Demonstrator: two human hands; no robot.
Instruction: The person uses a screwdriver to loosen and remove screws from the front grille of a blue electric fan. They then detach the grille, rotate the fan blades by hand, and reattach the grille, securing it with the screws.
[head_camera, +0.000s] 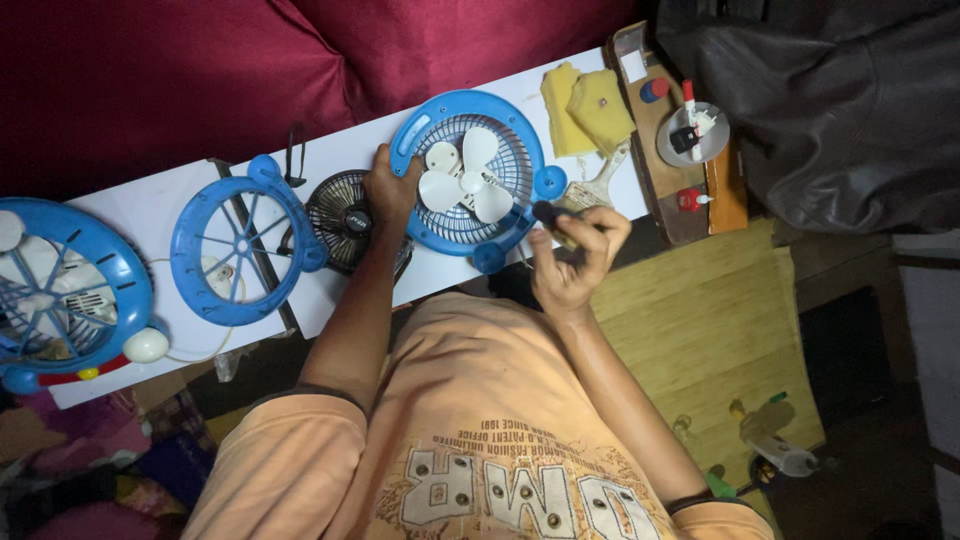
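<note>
Blue plastic fan housing (470, 185), round, with white blades behind its grille, lies flat on the white tabletop (345, 150) in front of the person. Left hand (390, 190) reaches forward, arm nearly straight, palm down on the housing's left rim, fingers curled over the edge and gripping it. Right hand (578, 255) held raised just off the housing's lower right, elbow bent, fingers closed round a dark-handled tool (552, 214) whose tip points toward the rim; tool kind hard to make out. Just left of the left hand sits a small black fan (340, 220), partly covered by the wrist. Further left, an empty blue grille ring (240, 250), then another blue fan (60, 290) cut off by the frame edge. Two yellow sponges (585, 110) lie beyond the housing's right side, beside a wooden board (725, 195) carrying small items too dim to tell.
</note>
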